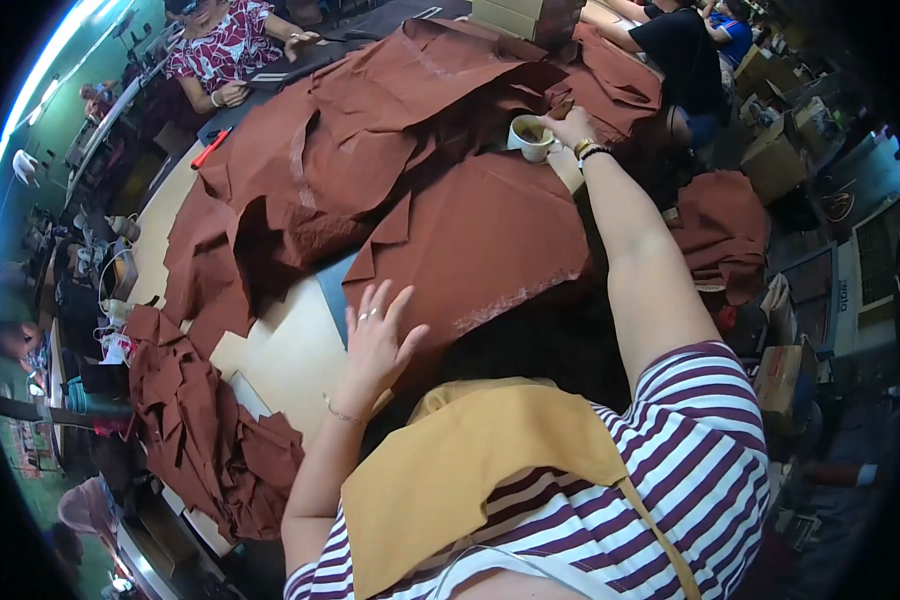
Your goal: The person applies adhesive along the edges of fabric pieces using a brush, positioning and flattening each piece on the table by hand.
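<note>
Steadiness seems wise for the right hand (567,128), curled at a white cup (533,150) just beside it, since spilling could stain the reddish-brown sheet (487,240); what that hand pinches is unclear. The left hand (378,338) is spread at the sheet's near corner; between both hands, the sheet looks mostly flat, pale scuffs along its edge.
</note>
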Demonstrator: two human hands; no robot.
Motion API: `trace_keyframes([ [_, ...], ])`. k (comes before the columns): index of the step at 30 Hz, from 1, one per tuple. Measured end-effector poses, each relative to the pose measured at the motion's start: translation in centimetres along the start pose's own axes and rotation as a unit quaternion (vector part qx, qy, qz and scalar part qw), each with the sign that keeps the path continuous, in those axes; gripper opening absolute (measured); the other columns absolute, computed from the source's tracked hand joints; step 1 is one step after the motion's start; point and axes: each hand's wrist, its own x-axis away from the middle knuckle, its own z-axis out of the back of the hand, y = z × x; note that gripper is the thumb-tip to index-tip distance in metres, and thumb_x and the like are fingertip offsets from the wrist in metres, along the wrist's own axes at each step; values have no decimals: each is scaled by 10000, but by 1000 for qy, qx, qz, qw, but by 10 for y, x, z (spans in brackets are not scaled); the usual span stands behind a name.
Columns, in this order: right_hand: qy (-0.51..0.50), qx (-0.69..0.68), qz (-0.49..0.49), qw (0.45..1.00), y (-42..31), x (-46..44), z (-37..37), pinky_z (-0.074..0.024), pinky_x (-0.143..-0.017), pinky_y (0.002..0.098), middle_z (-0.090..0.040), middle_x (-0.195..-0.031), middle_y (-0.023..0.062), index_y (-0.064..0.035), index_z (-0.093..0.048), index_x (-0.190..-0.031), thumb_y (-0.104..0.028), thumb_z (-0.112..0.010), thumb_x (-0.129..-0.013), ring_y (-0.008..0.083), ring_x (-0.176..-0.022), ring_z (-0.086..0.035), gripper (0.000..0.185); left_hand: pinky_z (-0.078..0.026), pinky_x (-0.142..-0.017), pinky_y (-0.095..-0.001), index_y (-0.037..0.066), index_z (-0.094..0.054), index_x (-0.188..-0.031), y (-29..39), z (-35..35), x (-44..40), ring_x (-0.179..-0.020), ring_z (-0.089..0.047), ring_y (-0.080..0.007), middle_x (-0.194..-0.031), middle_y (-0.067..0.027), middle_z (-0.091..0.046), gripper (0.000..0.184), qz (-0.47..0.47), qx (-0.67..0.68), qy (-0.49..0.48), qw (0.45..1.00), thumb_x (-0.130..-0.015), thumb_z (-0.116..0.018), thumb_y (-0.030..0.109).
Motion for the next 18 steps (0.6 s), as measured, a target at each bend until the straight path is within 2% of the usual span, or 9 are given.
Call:
trace_keyframes([
  [1, -12, 39, -26, 999, 2, 0, -4, -540, -836, 390, -736, -896, 140, -30, -738, -949, -532, -766, -674, 303, -896, -708, 573, -245, -1074, -614, 163, -461, -1400, -9, -13, 10, -1381, -318, -367, -1482, -171, -365, 617, 40, -64, -13, 997, -894, -580, 496],
  [3, -4, -123, -24, 992, 11, -7, 1, -540, -822, 382, -734, -889, 153, -22, -741, -929, -524, -772, -685, 284, -890, -712, 559, -135, -1081, -709, 247, -359, -1497, -26, -33, 22, -1473, -151, -359, -1600, -144, -183, 779, 102, -121, -58, 986, -849, -566, 626],
  [5, -19, -215, -35, 976, -15, 12, 41, -541, -787, 360, -735, -872, 142, -36, -751, -891, -482, -782, -715, 239, -868, -718, 480, -141, -1078, -709, 238, -369, -1491, -26, -33, 21, -1469, -168, -357, -1595, -140, -202, 778, 95, -131, -48, 986, -847, -570, 625],
  [6, 26, -199, 6, 980, -2, 5, 38, -543, -764, 345, -741, -880, 116, -66, -757, -886, -425, -782, -744, 215, -855, -719, 387, -144, -1077, -709, 233, -375, -1488, -26, -32, 21, -1467, -177, -356, -1593, -138, -212, 777, 91, -137, -44, 985, -846, -572, 624],
  [8, 29, -137, 101, 985, -16, 31, 65, -531, -710, 273, -747, -869, 48, -40, -747, -952, -271, -761, -828, 120, -762, -696, 262, -138, -1076, -710, 235, -374, -1489, -28, -29, 17, -1467, -177, -353, -1593, -134, -215, 774, 82, -141, -51, 985, -848, -571, 621],
  [11, -37, 29, 117, 992, -44, 80, 101, -533, -757, 292, -749, -913, 76, -28, -738, -965, -290, -753, -828, 139, -827, -709, 295, -134, -1074, -716, 241, -381, -1485, -40, -30, 6, -1467, -183, -348, -1590, -136, -220, 775, 55, -129, -44, 989, -842, -572, 629],
  [14, -58, 54, 115, 990, -32, 109, 98, -541, -790, 365, -736, -916, 100, -124, -755, -954, -387, -734, -814, 271, -868, -705, 298, -130, -1073, -719, 246, -381, -1484, -46, -32, 0, -1468, -179, -349, -1591, -137, -216, 775, 44, -133, -50, 989, -841, -569, 636],
  [16, -44, -85, 170, 981, -43, 141, 113, -552, -713, 334, -743, -894, 91, -64, -729, -1026, -322, -723, -854, 200, -844, -717, 310, -124, -1077, -711, 246, -359, -1497, -46, -32, -5, -1468, -177, -357, -1592, -141, -217, 755, 36, -140, -56, 988, -866, -553, 613],
  [18, -83, -315, -44, 944, -58, 173, 130, -546, -699, 282, -735, -893, 47, -24, -724, -1002, -261, -726, -867, 137, -839, -703, 273, -134, -1075, -711, 251, -357, -1498, -47, -34, -10, -1468, -176, -360, -1591, -144, -217, 757, 27, -151, -57, 986, -870, -533, 633],
])
